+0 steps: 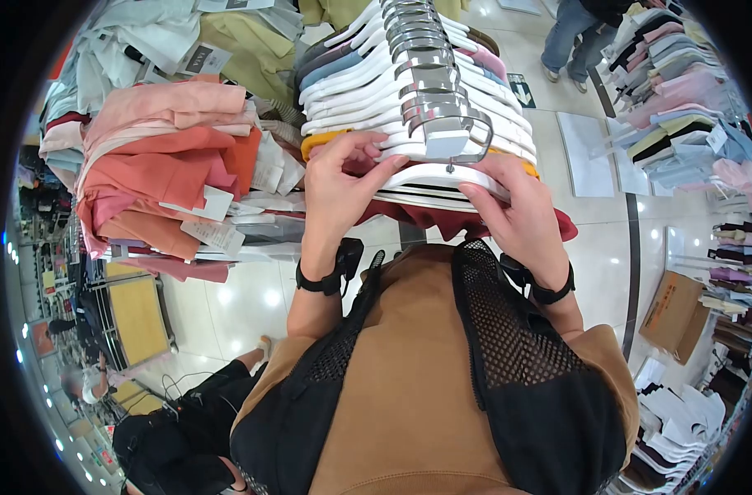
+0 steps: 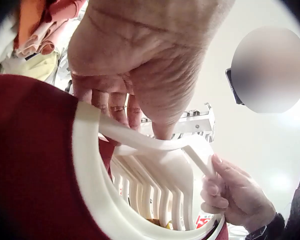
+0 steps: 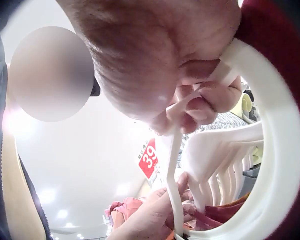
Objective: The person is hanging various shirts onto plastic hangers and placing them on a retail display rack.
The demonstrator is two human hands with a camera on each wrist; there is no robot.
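Observation:
A white hanger (image 1: 442,175) with a metal hook (image 1: 485,136) stands at the near end of the row. On it hangs a dark red top (image 2: 35,155) with a cream neckband (image 3: 285,150). My left hand (image 1: 340,183) holds the hanger's left arm, its thumb on the near side and its fingers reaching behind. Curled fingers of my right hand (image 1: 520,206) grip the opposite arm; the right wrist view shows them wrapped round the white bar (image 3: 175,165). Through the neck opening, more white hangers (image 2: 150,185) appear close behind.
Hangers with clothes (image 1: 343,82) line the rail ahead. Pink and coral garments (image 1: 161,157) are heaped at the left. A person in jeans (image 1: 578,41) stands at the far right, near another clothes rack (image 1: 673,99). A cardboard box (image 1: 674,318) sits on the right floor.

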